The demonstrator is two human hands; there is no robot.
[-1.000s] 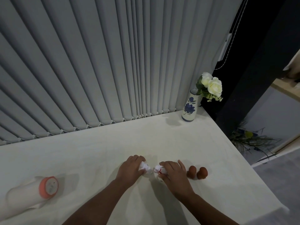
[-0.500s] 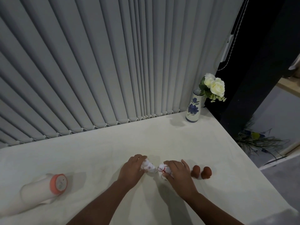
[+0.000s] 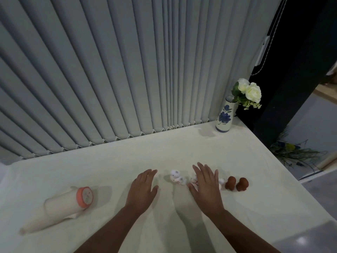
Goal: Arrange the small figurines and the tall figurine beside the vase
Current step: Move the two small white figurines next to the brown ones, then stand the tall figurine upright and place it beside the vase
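A small white figurine [image 3: 176, 176] with red specks stands on the white table [image 3: 109, 170], between my two hands. My left hand [image 3: 143, 189] lies flat and open just left of it, not touching. My right hand [image 3: 206, 185] hovers open over a second small white figurine [image 3: 193, 179], which it partly hides. Two small brown figurines [image 3: 236, 183] stand side by side just right of that hand. The tall white figurine [image 3: 60, 207] with an orange face ring lies on its side at the left. The blue-flowered vase [image 3: 224, 117] with white roses stands in the far right corner.
Grey vertical blinds [image 3: 127, 70] hang along the table's back edge. The table's right edge drops to a dark pillar [image 3: 291, 79] and the floor, where a bunch of plants [image 3: 291, 152] lies. A blind cord [image 3: 264, 46] hangs near the vase.
Both hands have let go of the two small white figurines and spread open. The left hand has drawn back to the left, leaving its figurine standing.
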